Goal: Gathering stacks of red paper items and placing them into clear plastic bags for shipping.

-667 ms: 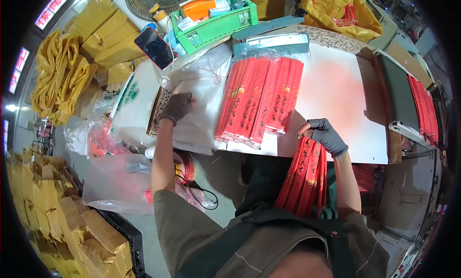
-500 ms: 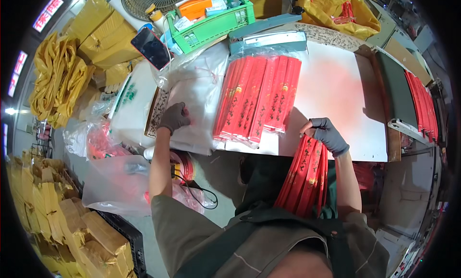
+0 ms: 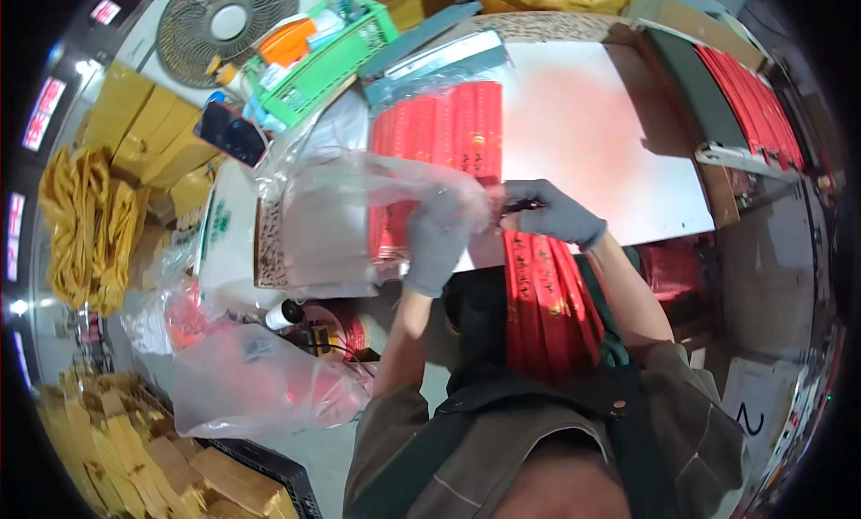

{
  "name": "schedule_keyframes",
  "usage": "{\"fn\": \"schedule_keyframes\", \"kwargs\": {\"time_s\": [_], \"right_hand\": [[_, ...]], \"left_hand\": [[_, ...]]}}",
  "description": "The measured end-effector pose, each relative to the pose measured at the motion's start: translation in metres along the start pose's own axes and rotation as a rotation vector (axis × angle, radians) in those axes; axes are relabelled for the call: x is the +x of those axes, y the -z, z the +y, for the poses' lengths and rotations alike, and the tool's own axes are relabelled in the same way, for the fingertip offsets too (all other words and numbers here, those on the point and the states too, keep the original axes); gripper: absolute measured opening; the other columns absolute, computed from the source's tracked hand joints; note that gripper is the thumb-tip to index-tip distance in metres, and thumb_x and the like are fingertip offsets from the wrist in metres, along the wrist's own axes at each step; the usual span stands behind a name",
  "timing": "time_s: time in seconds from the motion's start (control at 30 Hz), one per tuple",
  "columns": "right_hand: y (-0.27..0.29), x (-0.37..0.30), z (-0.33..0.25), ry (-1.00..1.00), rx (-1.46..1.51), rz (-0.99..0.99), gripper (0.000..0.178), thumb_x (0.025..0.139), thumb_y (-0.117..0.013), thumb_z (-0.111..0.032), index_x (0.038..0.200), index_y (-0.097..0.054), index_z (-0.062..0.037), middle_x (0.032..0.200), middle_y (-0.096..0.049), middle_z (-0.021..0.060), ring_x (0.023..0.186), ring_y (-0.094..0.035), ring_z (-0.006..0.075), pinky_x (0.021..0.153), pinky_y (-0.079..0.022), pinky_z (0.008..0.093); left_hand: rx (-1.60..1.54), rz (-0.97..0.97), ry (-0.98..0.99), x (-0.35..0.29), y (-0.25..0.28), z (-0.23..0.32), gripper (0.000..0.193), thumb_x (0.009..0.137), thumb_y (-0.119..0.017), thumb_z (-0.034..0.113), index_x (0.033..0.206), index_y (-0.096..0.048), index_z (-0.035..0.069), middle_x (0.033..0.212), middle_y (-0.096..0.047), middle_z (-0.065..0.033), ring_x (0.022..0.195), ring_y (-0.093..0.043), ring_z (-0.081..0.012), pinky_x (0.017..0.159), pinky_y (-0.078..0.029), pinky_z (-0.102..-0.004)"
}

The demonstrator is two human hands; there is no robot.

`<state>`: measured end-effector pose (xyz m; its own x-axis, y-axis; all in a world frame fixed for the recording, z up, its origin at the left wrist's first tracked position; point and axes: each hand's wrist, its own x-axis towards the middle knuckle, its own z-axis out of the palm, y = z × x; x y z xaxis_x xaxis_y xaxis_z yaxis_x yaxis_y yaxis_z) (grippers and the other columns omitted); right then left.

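My left hand, in a grey glove, grips the mouth of a clear plastic bag lifted above the table's front edge. My right hand, also gloved, pinches the top of a bundle of long red paper strips that hangs down toward my lap. The two hands are close together, almost touching. Behind them a row of red strip packs in plastic lies on the white table.
A green basket with bottles, a fan and a dark phone stand at the back left. More red strips lie on a shelf at right. Yellow bags and clear bags crowd the left floor.
My left hand has lifted a clear bag off the pile at the left and carried it right, up to my right hand. The view has closed in on the table.
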<state>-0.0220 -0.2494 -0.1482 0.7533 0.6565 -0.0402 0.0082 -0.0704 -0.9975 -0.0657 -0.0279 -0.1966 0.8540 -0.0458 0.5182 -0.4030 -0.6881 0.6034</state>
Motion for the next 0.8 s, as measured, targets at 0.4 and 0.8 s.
{"fn": "schedule_keyframes", "kwargs": {"time_s": [0.4, 0.8], "right_hand": [[0.041, -0.045, 0.028, 0.051, -0.020, 0.158, 0.046, 0.083, -0.066, -0.017, 0.123, -0.055, 0.0010, 0.088, -0.065, 0.0065, 0.084, -0.057, 0.0125, 0.081, -0.046, 0.0291], [-0.053, -0.171, 0.107, 0.255, 0.853, 0.141, 0.081, 0.087, -0.062, -0.031, 0.146, -0.014, -0.0031, 0.148, -0.027, 0.0128, 0.136, -0.026, 0.0218, 0.111, -0.021, 0.0341]], "left_hand": [[-0.340, -0.058, -0.018, 0.033, -0.057, 0.072, 0.007, 0.083, -0.063, 0.011, 0.087, -0.064, 0.006, 0.058, -0.045, 0.0001, 0.054, -0.043, -0.0082, 0.049, -0.035, -0.0248], [-0.329, -1.066, -0.212, -0.091, -0.036, 0.076, 0.017, 0.079, -0.066, 0.026, 0.086, -0.065, 0.010, 0.076, -0.063, -0.0125, 0.068, -0.063, -0.0254, 0.063, -0.051, -0.0364]]}}
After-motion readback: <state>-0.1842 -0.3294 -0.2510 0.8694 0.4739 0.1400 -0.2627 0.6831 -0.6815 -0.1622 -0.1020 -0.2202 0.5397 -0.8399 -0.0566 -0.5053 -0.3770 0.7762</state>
